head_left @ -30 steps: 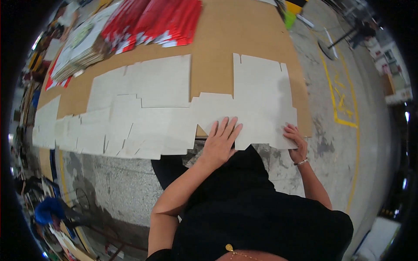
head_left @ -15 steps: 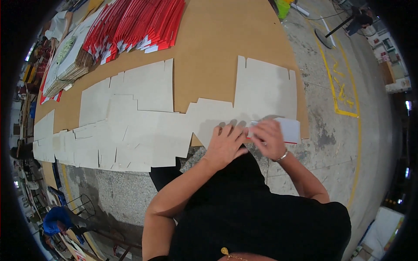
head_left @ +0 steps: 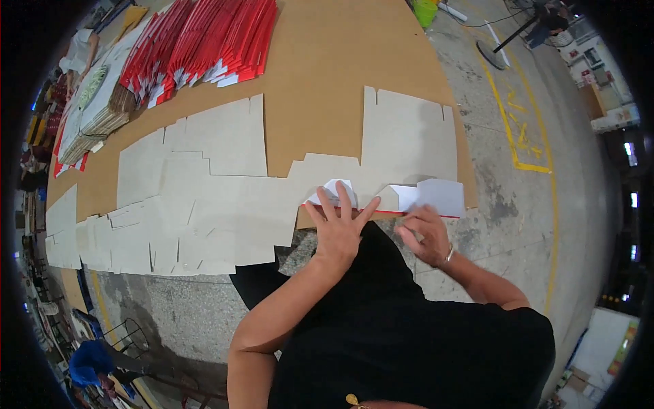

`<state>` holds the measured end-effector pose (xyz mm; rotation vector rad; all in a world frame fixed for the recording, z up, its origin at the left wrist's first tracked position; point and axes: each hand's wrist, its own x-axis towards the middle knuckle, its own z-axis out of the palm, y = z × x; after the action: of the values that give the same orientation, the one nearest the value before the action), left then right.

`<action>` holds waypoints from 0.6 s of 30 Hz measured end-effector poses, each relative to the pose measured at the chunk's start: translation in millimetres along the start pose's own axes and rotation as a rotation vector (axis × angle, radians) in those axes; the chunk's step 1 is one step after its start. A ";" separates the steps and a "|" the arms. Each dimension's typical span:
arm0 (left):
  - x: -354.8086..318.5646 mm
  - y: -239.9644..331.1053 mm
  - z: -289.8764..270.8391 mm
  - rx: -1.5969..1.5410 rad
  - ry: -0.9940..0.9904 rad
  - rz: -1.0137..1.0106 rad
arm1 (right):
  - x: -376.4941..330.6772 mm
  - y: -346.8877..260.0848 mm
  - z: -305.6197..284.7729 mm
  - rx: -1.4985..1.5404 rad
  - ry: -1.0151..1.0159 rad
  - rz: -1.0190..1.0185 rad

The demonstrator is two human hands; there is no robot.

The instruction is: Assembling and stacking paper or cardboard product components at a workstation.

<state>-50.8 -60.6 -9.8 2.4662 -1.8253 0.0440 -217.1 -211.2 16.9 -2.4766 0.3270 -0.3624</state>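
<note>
Flat card blanks crowd a workshop floor

Red-edged folded cartons (head_left: pixel 204 48) fan across brown cardboard sheeting (head_left: pixel 327 88); pale die-cut blanks (head_left: pixel 197 184) overlap below, a yellow floor line (head_left: pixel 507 129) alongside.

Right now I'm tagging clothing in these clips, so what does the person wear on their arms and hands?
Both forearms are bare: no gloves, no long sleeves. The left hand carries nothing that shows. The right hand has a thin, light bracelet at the wrist. A black short-sleeved top covers the shoulders and upper arms.
</note>
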 end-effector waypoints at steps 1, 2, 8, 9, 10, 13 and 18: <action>-0.3 4.0 2.6 0.066 0.007 -0.041 | -18.8 -1.6 5.3 0.187 -0.068 0.284; -0.1 10.6 2.7 0.053 0.007 -0.042 | -22.7 -12.9 20.1 0.637 -0.061 0.707; -2.5 50.2 6.8 -0.021 0.046 0.059 | -25.9 -4.1 60.8 1.120 0.405 1.009; -1.5 46.1 8.3 -0.023 0.045 0.055 | -31.7 3.4 57.3 0.953 0.470 0.921; -0.2 38.1 9.1 -0.098 0.080 0.133 | -32.6 12.2 53.8 0.812 0.528 0.852; -2.5 20.0 13.2 -0.274 0.140 0.198 | 1.8 -10.0 25.6 -0.274 0.611 0.204; -10.7 8.5 -18.1 -0.352 0.029 0.293 | 44.6 -23.5 22.8 -0.374 0.025 -0.055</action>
<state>-61.8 -51.4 7.9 1.9449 -1.9683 -0.2059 -164.5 -194.7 21.3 -2.8542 0.3645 -0.3839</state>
